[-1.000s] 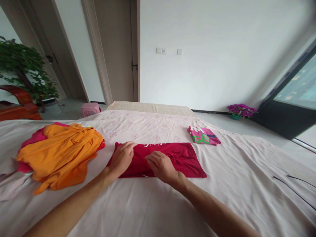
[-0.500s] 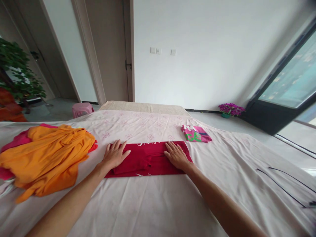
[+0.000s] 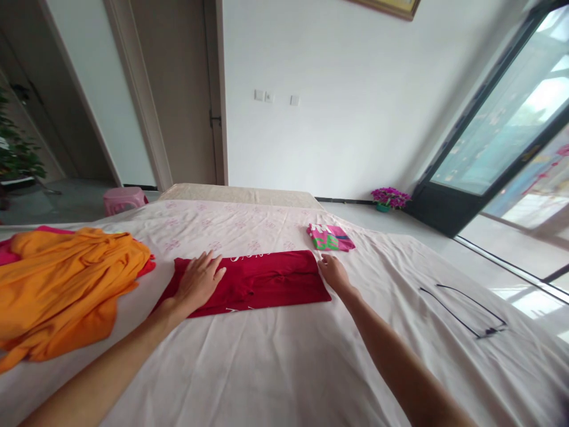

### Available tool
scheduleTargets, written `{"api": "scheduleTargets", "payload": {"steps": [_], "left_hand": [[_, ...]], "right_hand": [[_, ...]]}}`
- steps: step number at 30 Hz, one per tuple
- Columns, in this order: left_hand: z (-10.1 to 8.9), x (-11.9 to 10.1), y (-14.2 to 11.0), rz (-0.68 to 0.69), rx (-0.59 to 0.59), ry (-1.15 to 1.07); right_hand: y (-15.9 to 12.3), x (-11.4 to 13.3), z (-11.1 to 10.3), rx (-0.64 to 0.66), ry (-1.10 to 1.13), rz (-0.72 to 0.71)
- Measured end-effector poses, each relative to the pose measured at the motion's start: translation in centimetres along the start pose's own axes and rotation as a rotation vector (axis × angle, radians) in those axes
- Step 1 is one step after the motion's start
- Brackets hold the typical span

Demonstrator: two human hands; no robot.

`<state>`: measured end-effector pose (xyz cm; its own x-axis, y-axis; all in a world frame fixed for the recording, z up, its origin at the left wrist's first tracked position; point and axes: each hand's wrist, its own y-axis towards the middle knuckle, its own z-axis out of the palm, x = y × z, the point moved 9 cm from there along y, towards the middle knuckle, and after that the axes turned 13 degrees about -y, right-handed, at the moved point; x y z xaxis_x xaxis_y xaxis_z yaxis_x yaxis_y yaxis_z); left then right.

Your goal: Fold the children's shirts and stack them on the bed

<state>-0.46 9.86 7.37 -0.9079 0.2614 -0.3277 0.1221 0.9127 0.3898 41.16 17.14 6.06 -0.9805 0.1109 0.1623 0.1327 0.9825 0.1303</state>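
Note:
A dark red garment lies folded into a long flat strip on the pale bed sheet, white lettering showing along its edges. My left hand rests flat on its left part, fingers stretched out and thumb apart. At the strip's right end, my right hand is bent with its fingers drawn together at the upper corner; the fingertips are partly hidden. Just beyond that hand sits a small folded pink garment with green and white print. A heap of orange clothing lies left of my left hand.
Black-framed glasses lie on the bed sheet to the right. Past the bed stand a pink stool, purple flowers in a green pot and a closed door. A glass door is at right.
My right hand has gone from lying flat on the red garment to its right edge, its fingers now bent. My left hand stays on the cloth. The view has swung to the right.

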Motion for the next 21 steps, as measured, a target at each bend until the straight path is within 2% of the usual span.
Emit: {"api": "scheduleTargets", "payload": {"steps": [3,6,9,14,17,21], "left_hand": [[0.3,-4.0,-1.2,0.156,0.024,-0.152],[1.8,-5.6,-2.7,0.181,0.107,-0.185],[3.1,-5.2,-3.8,0.124,0.148,-0.159],[3.3,-4.3,-3.8,0.118,0.135,-0.177],[3.0,-4.0,-3.1,0.101,0.136,-0.24],[1.9,-3.6,-2.4,0.043,0.059,-0.38]], "right_hand": [[0.2,-0.4,-0.3,0.076,0.001,0.04],[-0.5,0.4,-1.1,0.09,-0.022,0.037],[-1.9,1.3,-2.0,0.068,-0.051,0.013],[-4.3,3.1,-2.5,0.036,-0.112,-0.135],[-4.9,3.4,-2.0,0.067,-0.173,-0.164],[-5.1,4.2,-2.1,0.047,-0.183,-0.218]]}}
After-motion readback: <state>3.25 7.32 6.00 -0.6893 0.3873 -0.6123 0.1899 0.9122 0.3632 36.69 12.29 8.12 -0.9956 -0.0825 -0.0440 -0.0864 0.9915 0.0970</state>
